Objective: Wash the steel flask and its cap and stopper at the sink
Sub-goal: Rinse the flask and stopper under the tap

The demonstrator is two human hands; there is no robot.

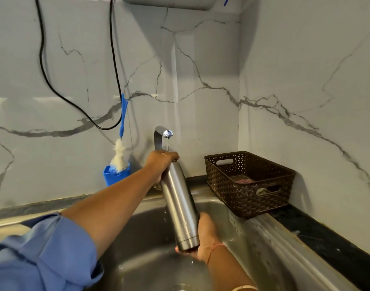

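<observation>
Setting: a steel sink (253, 244) in a corner of grey-veined marble wall, seen from above by the person standing at it.
Flask: a tall brushed steel flask (179, 204) held in the air over the sink basin, tilted, its top farther away and up, its base nearer and lower.
Flask top: just under the spout of the chrome tap (160, 136), hidden inside the upper hand.
Left hand (161, 162): fingers curled round the top end of the flask, gripping it; the arm reaches in from the lower left in a rolled blue sleeve (43, 255).
Right hand (207, 234): wrapped round the flask's base from the right and underneath, holding it; a thin thread circles the wrist.
Water: a thin trickle falls from the spout toward the left hand, and a few drops hang beside the flask.
Left of the tap: a blue holder (114, 176) against the wall, with a blue-handled bottle brush (119, 153) standing upright in it.
Right of the sink: a brown woven-pattern basket (243, 192) on the dark tabletop (327, 244), with something pinkish inside that is hard to make out.
Wall: a black cable (43, 66) loops down behind the brush.
</observation>
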